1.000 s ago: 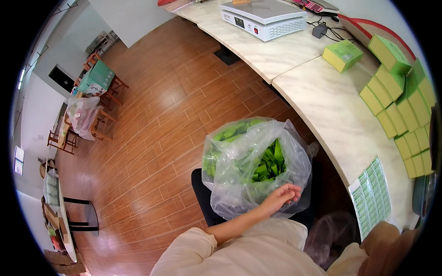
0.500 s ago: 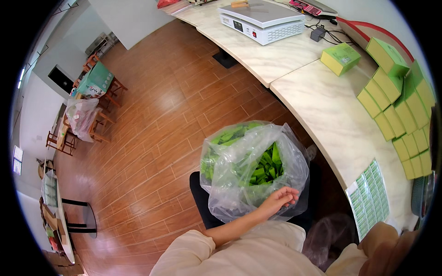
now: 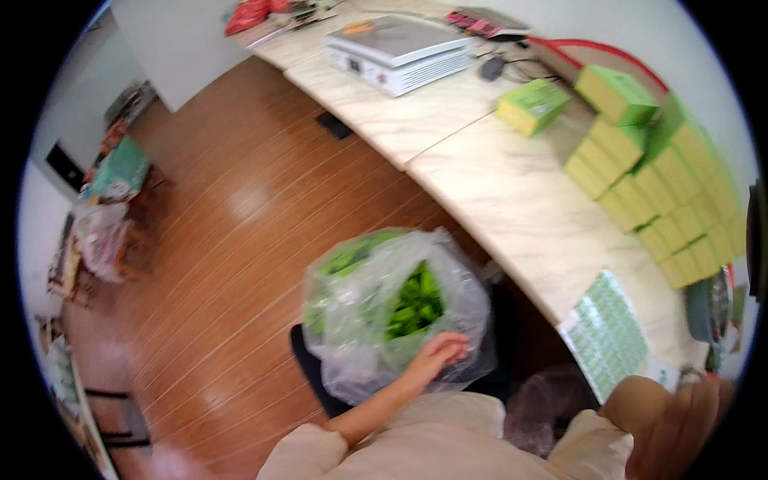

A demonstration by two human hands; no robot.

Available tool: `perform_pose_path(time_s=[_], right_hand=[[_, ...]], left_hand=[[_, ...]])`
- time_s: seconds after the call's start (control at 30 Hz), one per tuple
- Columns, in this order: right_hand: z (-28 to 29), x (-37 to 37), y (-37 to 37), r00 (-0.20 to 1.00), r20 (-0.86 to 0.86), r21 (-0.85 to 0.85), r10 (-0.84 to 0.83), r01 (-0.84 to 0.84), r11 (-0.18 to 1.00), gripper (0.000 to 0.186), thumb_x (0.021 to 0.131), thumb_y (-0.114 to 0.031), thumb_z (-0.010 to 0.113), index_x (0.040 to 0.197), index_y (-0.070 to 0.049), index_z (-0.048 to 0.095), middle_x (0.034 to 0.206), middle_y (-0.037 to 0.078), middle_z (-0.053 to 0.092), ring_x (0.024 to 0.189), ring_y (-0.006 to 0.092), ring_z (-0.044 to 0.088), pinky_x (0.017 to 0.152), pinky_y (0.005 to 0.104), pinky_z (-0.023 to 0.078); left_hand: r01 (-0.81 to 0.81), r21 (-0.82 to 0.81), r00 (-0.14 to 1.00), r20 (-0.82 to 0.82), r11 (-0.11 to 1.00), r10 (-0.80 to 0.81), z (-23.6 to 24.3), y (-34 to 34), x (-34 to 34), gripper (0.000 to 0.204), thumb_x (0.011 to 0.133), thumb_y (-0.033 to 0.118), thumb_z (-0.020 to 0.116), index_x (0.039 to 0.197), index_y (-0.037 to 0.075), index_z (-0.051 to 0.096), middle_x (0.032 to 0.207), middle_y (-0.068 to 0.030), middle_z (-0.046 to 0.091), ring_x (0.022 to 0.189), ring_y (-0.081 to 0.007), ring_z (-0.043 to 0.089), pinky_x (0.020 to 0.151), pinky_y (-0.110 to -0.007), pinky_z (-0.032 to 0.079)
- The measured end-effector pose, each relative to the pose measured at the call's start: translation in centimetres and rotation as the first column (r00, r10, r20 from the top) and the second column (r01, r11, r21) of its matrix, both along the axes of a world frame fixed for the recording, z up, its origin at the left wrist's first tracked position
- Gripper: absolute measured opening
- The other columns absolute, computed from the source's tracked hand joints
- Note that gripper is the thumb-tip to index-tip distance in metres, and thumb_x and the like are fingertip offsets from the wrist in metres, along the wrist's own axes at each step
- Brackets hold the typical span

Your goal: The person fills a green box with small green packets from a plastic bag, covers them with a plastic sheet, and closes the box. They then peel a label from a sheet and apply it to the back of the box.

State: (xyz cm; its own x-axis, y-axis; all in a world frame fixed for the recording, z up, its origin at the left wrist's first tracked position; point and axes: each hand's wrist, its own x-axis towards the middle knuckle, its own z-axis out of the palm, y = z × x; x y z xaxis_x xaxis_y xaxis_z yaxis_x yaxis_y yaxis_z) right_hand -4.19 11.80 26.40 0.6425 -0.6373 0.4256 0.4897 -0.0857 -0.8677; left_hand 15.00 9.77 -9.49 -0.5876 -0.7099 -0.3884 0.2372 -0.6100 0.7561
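A large clear plastic bag (image 3: 360,364) rests over my lap, holding many folded bright green packets (image 3: 418,308) that show through its mouth. My left hand (image 3: 444,352) lies at the near side of that mouth, fingers curled and close together; whether anything small is in them is hidden. At the lower right, beside the table edge, my right hand (image 3: 680,424) is smeared by motion, and its fingers cannot be made out. Near it on the table lies a sheet of green-and-white labels (image 3: 606,332).
Green and yellow boxes (image 3: 664,192) stand stacked on the right of the marbled table (image 3: 480,180), with a single box (image 3: 532,106) apart. Farther back is a white flat-topped appliance (image 3: 400,56) near cables. Chairs and a teal box (image 3: 120,170) stand across the wooden floor at left.
The whole view has shifted, so the bag and table sit farther left, and the picture is blurrier. My left hand stays by the bag's mouth. My right hand remains at the lower right.
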Motion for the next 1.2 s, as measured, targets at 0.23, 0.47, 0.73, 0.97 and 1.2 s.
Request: perform_pose_path(time_s=[0.23,0.47,0.73,0.97,1.2], right_hand=[[-5.4,-10.0,-12.1,-0.338,0.262,-0.883,-0.904,0.295,-0.366,0.042,0.079,-0.007,0.068,0.117,-0.002,0.053,0.109,0.013,0.059,0.102,0.0252,0.056,0.087,0.0372,0.044],[-11.6,-21.4,-24.1,-0.695,0.257,-0.963,-0.671,-0.242,-0.117,0.106,0.059,-0.030,0.085,0.145,-0.012,0.024,0.141,0.020,0.034,0.128,0.0369,0.036,0.102,0.0514,0.035],[-12.1,-22.5,-30.2,-0.827,0.141,-0.982,-0.544,-0.187,0.031,0.091,0.061,-0.028,0.085,0.134,-0.007,0.035,0.125,0.015,0.048,0.117,0.0298,0.048,0.086,0.0394,0.050],[-11.7,-21.1,-25.9,-0.578,0.207,-0.978,-0.790,-0.112,-0.174,0.079,0.057,-0.009,0.081,0.124,-0.002,0.042,0.120,0.018,0.050,0.118,0.0352,0.048,0.091,0.0402,0.049],[-14.9,-17.2,-13.7,-0.168,0.269,-0.957,-0.949,0.067,-0.283,0.088,0.052,-0.001,0.083,0.129,-0.004,0.040,0.131,0.019,0.047,0.122,0.0379,0.047,0.099,0.0427,0.045]], left_hand=[[-0.089,0.045,0.991,0.102,0.995,0.084,0.0,-0.1,1.9,0.025,0.096,0.016,0.051,0.117,0.006,0.056,0.105,-0.0049,0.062,0.092,-0.0120,0.057,0.084,-0.024,0.045],[-0.058,0.008,0.989,0.136,0.998,0.057,0.7,-1.0,0.6,0.022,0.096,0.013,0.048,0.115,0.004,0.055,0.104,-0.0059,0.061,0.092,-0.0144,0.058,0.082,-0.029,0.046],[-0.163,-0.013,0.980,0.118,0.987,0.163,0.1,-0.3,2.6,0.023,0.096,0.016,0.050,0.115,0.005,0.057,0.105,-0.0057,0.062,0.093,-0.0135,0.059,0.082,-0.027,0.046],[-0.192,-0.012,0.968,0.163,0.981,0.191,1.6,-1.2,2.4,0.022,0.094,0.014,0.050,0.113,0.005,0.057,0.105,-0.0054,0.062,0.093,-0.0143,0.059,0.080,-0.028,0.045],[-0.187,-0.138,0.972,0.115,0.973,0.203,2.2,-4.0,1.3,0.022,0.094,0.015,0.050,0.113,0.006,0.058,0.101,-0.0033,0.062,0.090,-0.0128,0.058,0.080,-0.026,0.043]])
